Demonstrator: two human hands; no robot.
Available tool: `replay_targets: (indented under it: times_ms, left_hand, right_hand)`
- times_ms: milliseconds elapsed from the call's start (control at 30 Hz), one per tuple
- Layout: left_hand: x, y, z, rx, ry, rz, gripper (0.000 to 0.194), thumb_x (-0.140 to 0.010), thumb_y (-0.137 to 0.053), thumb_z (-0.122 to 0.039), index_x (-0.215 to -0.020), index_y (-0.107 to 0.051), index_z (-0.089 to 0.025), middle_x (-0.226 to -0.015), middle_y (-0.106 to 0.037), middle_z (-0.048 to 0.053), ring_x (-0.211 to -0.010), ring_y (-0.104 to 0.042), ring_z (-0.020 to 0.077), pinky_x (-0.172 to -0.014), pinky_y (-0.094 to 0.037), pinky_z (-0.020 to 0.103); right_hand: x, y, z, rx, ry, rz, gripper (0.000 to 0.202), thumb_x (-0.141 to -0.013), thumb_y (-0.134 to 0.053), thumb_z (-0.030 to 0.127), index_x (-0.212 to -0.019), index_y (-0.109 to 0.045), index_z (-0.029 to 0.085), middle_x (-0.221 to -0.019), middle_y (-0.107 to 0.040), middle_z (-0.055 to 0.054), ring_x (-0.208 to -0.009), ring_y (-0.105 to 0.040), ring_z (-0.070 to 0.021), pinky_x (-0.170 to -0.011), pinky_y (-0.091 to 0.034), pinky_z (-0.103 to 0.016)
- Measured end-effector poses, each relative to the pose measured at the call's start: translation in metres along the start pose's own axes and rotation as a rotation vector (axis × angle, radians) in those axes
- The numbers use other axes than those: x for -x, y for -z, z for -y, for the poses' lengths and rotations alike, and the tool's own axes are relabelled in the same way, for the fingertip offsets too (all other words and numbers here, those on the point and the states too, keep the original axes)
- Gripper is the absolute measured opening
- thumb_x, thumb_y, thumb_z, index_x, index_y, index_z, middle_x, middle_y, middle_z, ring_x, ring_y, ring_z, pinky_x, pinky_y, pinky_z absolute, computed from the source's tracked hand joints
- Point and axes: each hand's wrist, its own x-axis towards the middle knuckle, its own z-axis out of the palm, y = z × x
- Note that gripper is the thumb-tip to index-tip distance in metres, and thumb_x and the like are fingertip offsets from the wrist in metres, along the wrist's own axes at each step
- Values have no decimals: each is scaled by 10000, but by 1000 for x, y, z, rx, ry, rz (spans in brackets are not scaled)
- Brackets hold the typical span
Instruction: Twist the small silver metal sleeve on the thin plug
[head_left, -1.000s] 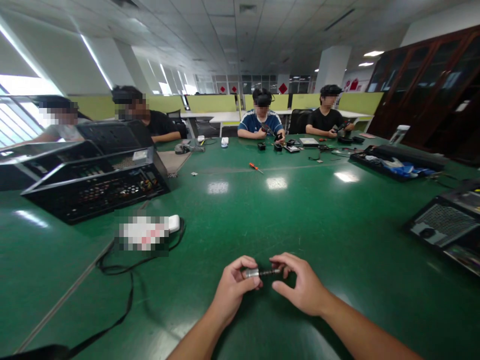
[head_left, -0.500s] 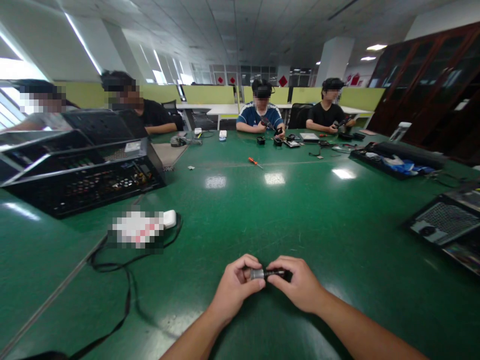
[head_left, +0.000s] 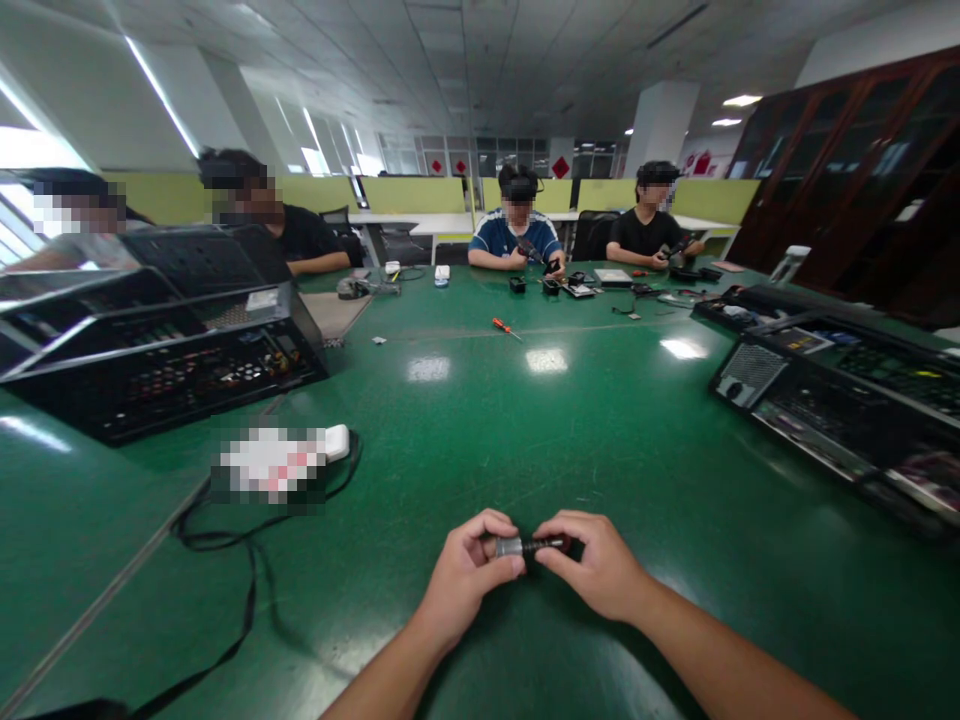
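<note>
Close to the near table edge I hold a small metal part (head_left: 510, 547) that looks like a short grey cylinder with a dark, ribbed rod sticking out to the right. My left hand (head_left: 469, 570) pinches the grey cylinder between thumb and fingers. On the other end, my right hand (head_left: 596, 562) has its thumb and fingers closed around the dark rod (head_left: 531, 546), which partly hides it. The part lies roughly level, just above the green table (head_left: 480, 450). Its exact kind is too small to make out.
A black computer case (head_left: 187, 370) lies at left, another computer case (head_left: 847, 410) at right. A badge (head_left: 270, 462) with a black strap rests at left. An orange screwdriver (head_left: 502, 326) is mid-table. Several people sit across, among them one person (head_left: 517, 235) handling a tool.
The computer case on the right has come further left into view. Both hands keep their hold on the metal part, with only slight movement of the rod end.
</note>
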Motion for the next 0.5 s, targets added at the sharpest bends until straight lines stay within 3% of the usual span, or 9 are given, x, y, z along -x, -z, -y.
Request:
replay_targets:
  times_ms: [500]
  left_hand:
    - [0, 2, 1, 0, -8, -6, 261, -649, -840, -172, -816, -641, -157, -868, -544, 7, -656, -590, 131, -619, -468, 246]
  right_hand:
    - [-1, 1, -1, 14, -8, 2, 97, -815, -671, 227, -879, -739, 200, -755, -686, -23, -692, -612, -152, -656, -435, -257]
